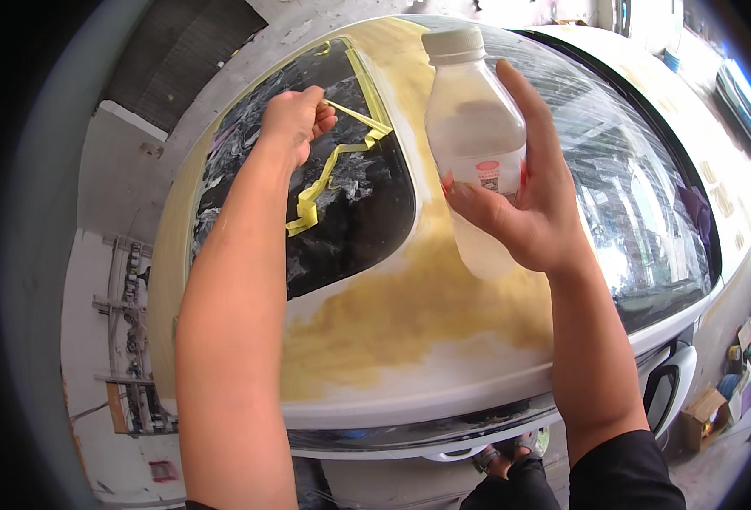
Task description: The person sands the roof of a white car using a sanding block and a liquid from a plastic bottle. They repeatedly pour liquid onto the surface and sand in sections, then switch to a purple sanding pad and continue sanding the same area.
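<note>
My left hand is closed, pinching the end of a yellow strip of masking tape above the dark sunroof glass. The strip runs taut from my fingers to the glass's right edge, and a loose crumpled length of it hangs across the glass. In my right hand is a clear plastic bottle, upright, with a whitish screw cap and a red-and-white label. My fingers wrap round its right side, the thumb across the front. The bottle is held over the car roof, which has patchy yellow-brown areas on white.
To the right lies the windshield, streaked and dusty, with a dark purple cloth at its edge. A side mirror sticks out at lower right, near a cardboard box on the floor. Metal racking stands at the left.
</note>
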A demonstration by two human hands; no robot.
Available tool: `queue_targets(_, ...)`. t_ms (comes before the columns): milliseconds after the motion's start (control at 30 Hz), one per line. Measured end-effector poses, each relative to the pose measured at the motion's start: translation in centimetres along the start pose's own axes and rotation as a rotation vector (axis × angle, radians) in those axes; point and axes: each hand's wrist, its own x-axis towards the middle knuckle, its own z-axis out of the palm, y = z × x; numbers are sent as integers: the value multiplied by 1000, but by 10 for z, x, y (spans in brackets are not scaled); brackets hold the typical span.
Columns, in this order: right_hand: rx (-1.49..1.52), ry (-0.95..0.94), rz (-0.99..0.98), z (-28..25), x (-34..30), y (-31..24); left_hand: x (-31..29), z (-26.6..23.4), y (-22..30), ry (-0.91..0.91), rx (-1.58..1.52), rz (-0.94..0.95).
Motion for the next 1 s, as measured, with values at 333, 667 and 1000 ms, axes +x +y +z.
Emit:
queue_targets(333, 2, -16, -20, -1, 0, 2, 42, -12, -29, 424, -350, -7)
queue_targets(667, 5, 0, -43, 1, 1, 2, -77, 39, -60, -134, 1226, 820)
queue_targets(1000, -35, 0, -22, 0, 1, -2, -101, 40, -62, -193, 1291, 719)
